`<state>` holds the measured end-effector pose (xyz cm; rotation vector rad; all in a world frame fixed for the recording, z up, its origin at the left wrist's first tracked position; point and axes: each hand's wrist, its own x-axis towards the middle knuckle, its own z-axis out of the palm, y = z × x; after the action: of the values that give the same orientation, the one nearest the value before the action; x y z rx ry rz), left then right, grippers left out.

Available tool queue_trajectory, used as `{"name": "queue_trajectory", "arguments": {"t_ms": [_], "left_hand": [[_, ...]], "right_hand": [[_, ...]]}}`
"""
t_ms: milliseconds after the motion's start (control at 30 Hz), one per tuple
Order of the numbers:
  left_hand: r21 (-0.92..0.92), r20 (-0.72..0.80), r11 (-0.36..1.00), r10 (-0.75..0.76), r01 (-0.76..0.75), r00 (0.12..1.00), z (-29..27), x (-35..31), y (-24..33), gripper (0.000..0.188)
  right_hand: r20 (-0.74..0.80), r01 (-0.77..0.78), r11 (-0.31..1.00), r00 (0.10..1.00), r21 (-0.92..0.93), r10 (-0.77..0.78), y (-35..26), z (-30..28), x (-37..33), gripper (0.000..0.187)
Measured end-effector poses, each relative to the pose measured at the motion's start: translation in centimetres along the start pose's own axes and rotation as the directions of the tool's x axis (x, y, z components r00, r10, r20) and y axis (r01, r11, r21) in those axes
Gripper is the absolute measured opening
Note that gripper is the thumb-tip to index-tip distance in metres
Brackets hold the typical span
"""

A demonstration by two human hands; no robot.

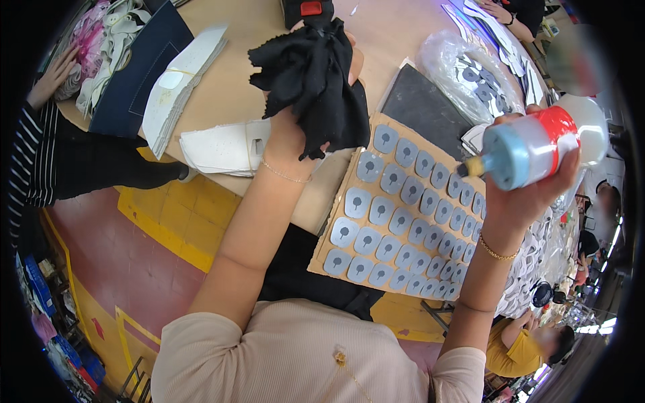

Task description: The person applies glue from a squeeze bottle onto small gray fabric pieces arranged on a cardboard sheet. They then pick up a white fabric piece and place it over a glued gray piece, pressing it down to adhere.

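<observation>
My left hand is closed on a bunched black cloth with ragged edges, raised over the table. The cloth hides most of its fingers. In my right hand is a translucent squeeze bottle with a red band and a light blue end. It is tilted on its side, its yellowish, dark-tipped nozzle pointing left. Below and between my hands lies a cardboard sheet bearing rows of rounded grey patches, each with a dark tree-like mark. The nozzle appears above its right part.
A black flat board and a clear bag of grey pieces lie beyond the sheet. Banded white stacks rest at left, near a dark blue box. Another person's hand is far left; another hand is at top right.
</observation>
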<state>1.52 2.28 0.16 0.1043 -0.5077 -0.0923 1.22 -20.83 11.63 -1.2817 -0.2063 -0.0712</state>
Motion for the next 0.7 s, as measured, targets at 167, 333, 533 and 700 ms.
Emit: {"name": "queue_trajectory", "arguments": {"t_ms": [167,333,533,700], "left_hand": [[0.104,-0.467,0.962,-0.178,0.253,0.866,3.5,-0.6,-0.8,0.033],[0.423,-0.438,0.801,-0.229,0.424,0.869,5.5,0.5,-1.0,0.039],[0.414,-0.306,0.849,-0.210,0.328,0.929,4.7,-0.4,-1.1,0.038],[0.510,-0.228,0.843,-0.060,0.172,0.972,4.6,-0.4,-1.3,0.035]], "right_hand": [[-0.193,0.069,0.995,0.980,0.072,-0.053,1.9,0.3,1.0,0.057],[0.101,0.104,0.988,0.991,-0.112,-0.092,3.2,0.3,0.6,0.067],[-0.072,-0.065,0.993,0.995,0.093,0.072,3.2,1.6,0.1,0.063],[-0.118,-0.269,0.911,0.941,0.312,0.318,3.2,3.2,-0.5,0.057]]}}
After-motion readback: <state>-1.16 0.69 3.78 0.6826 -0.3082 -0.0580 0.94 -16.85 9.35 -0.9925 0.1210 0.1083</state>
